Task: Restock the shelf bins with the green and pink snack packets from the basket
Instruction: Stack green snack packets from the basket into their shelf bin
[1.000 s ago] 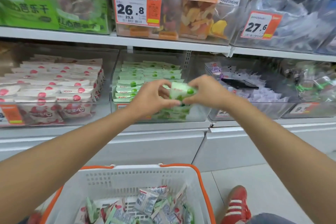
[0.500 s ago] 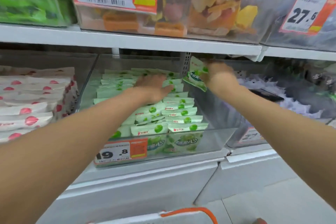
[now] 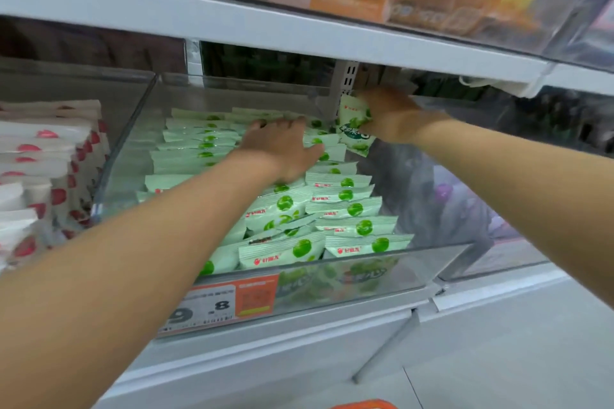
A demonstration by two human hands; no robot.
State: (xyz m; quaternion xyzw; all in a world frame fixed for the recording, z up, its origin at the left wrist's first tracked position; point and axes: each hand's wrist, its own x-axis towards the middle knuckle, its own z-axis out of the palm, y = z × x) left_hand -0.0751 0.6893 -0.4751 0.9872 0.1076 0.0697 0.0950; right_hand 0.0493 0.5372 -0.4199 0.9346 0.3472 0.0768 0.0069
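Restock in progress: a person reaches deep into the clear bin (image 3: 126, 149), left hand (image 3: 282, 149) spread flat with fingers straight, pressing on the rear rows of stocked green packets (image 3: 342, 209). The right hand (image 3: 395, 116), just to the right of it & a bit further back, grips a green packet (image 3: 354, 129) by its upper end, close under the upper shelf (image 3: 265, 30). The packet hangs near upright at the bin's back right corner, not yet laid down. Whether it sits inside the side wall or over it can't be told. That looks like the main risk: let go here & it could slip into the neighbouring bin (image 3: 465, 209) beyond the right hand. Headroom is tight, so knuckles may catch the shelf edge. Packets under the left forearm lie askew, and a hard push from that palm might slide more out of line. Pink packets (image 3: 40, 156) sit well left of the left arm. Only an orange sliver of the basket (image 3: 362, 404) shows, below both forearms.
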